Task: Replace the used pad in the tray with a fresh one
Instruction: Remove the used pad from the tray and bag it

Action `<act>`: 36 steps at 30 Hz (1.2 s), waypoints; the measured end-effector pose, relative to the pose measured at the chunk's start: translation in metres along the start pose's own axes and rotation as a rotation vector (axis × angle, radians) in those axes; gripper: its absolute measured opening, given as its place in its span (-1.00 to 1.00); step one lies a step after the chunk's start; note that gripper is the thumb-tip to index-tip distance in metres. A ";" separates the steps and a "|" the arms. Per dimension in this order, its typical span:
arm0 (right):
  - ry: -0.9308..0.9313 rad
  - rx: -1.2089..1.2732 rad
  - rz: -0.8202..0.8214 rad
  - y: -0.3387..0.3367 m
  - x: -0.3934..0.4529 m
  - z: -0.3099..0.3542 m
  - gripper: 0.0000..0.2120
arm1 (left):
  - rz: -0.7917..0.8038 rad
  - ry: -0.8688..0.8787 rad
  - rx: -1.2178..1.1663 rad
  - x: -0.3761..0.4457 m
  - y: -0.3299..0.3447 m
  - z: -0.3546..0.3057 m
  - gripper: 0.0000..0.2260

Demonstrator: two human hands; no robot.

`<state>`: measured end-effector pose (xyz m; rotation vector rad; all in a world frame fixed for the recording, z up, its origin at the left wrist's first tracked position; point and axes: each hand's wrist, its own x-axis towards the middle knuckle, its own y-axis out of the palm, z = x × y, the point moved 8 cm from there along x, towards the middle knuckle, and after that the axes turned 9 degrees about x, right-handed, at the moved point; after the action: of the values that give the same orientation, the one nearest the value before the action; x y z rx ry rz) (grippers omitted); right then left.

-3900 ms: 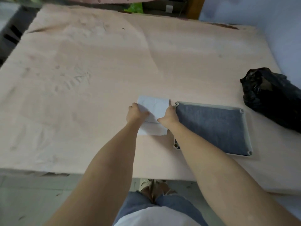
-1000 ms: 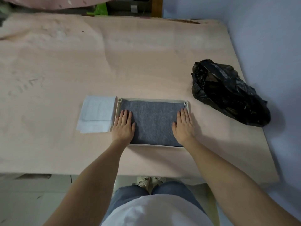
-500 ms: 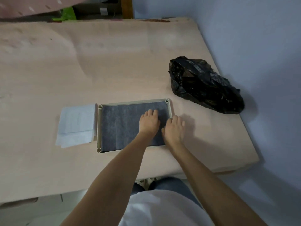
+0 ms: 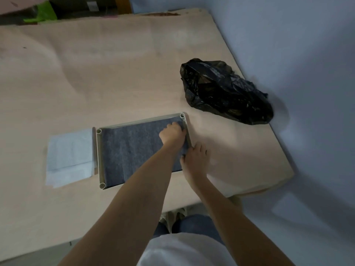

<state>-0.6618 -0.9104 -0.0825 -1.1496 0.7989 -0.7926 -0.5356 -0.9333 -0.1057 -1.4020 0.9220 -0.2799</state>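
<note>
Tray [image 4: 99, 156]: pale rectangular frame lying flat on the wooden table [image 4: 96, 73], near its front edge; the landmark for the lines below.
Grey pad [image 4: 130, 148]: dark felt-like sheet lying inside the tray, covering its floor from rim to rim.
Left hand [image 4: 172, 133]: over the tray's far right corner, resting on the grey pad there; fingers curled down at the pad's corner beside the right rim. It looks like they are bunching or pinching the pad's edge, though motion blur keeps that from being certain.
Right hand [image 4: 195, 158]: just outside the tray's right rim, toward its near end; fingers spread and fairly straight, pressing on the table and touching the rim, closed around nothing.
White pad [image 4: 70, 157]: folded pale sheet flat on the table, just beside the tray's left rim.
Black plastic bag [image 4: 224, 91]: crumpled, on the table beyond and to the right of the tray, apart from it, near the blue wall [image 4: 297, 54].
</note>
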 end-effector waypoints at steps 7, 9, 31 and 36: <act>0.015 0.084 -0.081 -0.015 -0.003 0.000 -0.81 | 0.025 -0.021 0.055 0.003 0.001 -0.002 -0.54; -0.012 0.127 -0.115 -0.022 -0.006 0.007 -0.80 | 0.022 -0.016 0.059 0.002 0.000 -0.002 -0.55; -0.308 0.300 -0.016 -0.013 -0.051 0.081 -0.63 | -0.162 -0.089 -0.434 -0.033 -0.019 0.093 -0.80; -0.416 0.251 0.097 0.009 -0.059 0.098 -0.48 | -0.127 -0.094 -0.606 -0.033 -0.011 0.122 -0.76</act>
<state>-0.6050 -0.8129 -0.0622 -0.9960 0.3920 -0.5294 -0.4686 -0.8255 -0.0950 -2.0173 0.8766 -0.0216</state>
